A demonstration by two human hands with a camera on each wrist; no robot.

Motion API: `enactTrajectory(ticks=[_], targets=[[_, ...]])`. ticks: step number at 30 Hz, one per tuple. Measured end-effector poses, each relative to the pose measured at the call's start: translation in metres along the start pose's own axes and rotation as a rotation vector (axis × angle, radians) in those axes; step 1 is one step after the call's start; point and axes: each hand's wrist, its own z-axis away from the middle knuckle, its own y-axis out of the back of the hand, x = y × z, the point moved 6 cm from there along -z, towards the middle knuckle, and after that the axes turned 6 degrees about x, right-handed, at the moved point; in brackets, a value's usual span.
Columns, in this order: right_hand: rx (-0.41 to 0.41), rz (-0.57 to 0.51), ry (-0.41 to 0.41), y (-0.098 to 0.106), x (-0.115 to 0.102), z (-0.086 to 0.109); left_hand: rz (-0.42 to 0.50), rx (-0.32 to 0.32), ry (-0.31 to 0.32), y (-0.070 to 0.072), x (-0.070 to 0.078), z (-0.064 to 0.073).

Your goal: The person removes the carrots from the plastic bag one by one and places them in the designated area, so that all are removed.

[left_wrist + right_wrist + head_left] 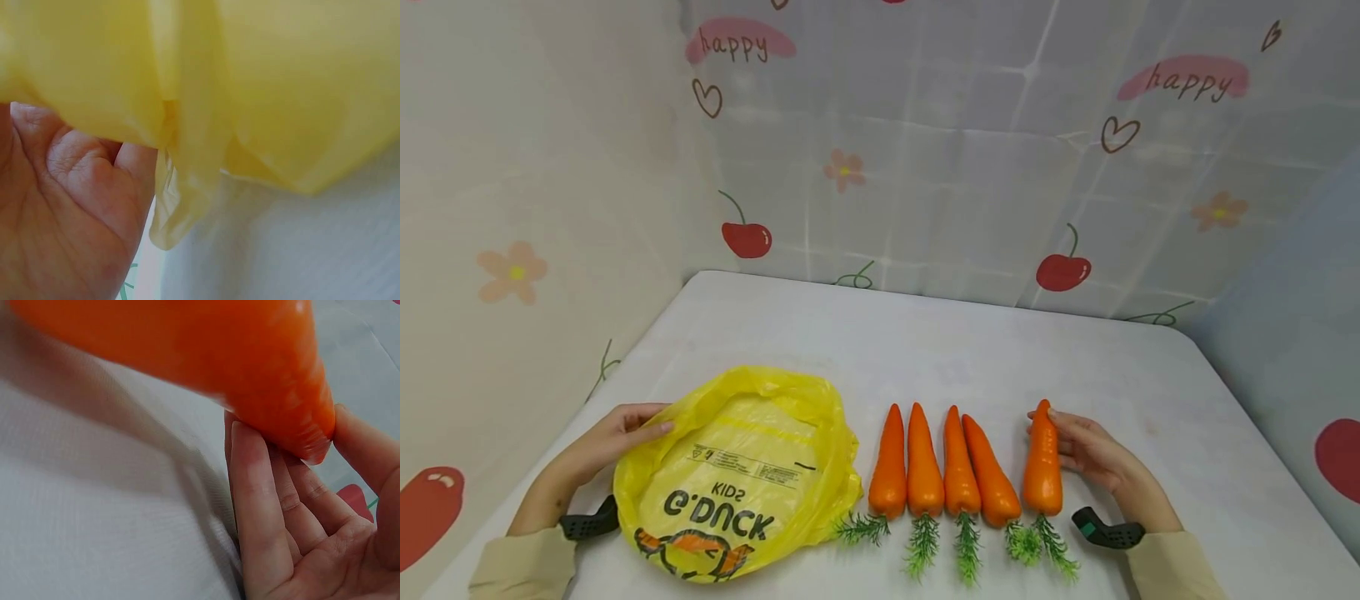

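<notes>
On the left, a yellow plastic bag [752, 475] with a printed duck and lettering lies with its mouth spread wide. My left hand [625, 433] pinches the bag's left rim between thumb and fingers; in the left wrist view the yellow film [187, 75] hides the fingertips. At the right, my right hand [1093, 450] holds an orange carrot [1042, 467] near its narrow tip, the thumb on one side and fingers on the other. In the right wrist view that carrot [187, 344] shows above the white cloth, its tip between thumb and fingers.
Several more carrots with green tops, among them one leaning carrot [991, 475] and the leftmost carrot [889, 467], lie in a row between bag and right hand. A white table [925, 350] carries everything, and a printed curtain [925, 167] hangs behind its far edge.
</notes>
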Motion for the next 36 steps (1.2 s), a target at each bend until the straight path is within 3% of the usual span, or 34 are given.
enactTrajectory(ticks=[12, 21, 30, 36], targets=[[0.071, 0.064, -0.008, -0.003, 0.002, -0.005, 0.010, -0.009, -0.004, 0.000, 0.002, 0.001], [0.123, 0.168, -0.020, -0.006, 0.004, -0.007, 0.002, 0.002, 0.010, 0.000, 0.002, 0.001], [0.241, 0.325, -0.016, -0.008, 0.000, -0.004, 0.001, -0.003, 0.006, -0.001, 0.002, 0.001], [0.151, 0.307, 0.010, -0.010, 0.002, -0.001, -0.001, -0.003, -0.005, -0.001, 0.003, 0.001]])
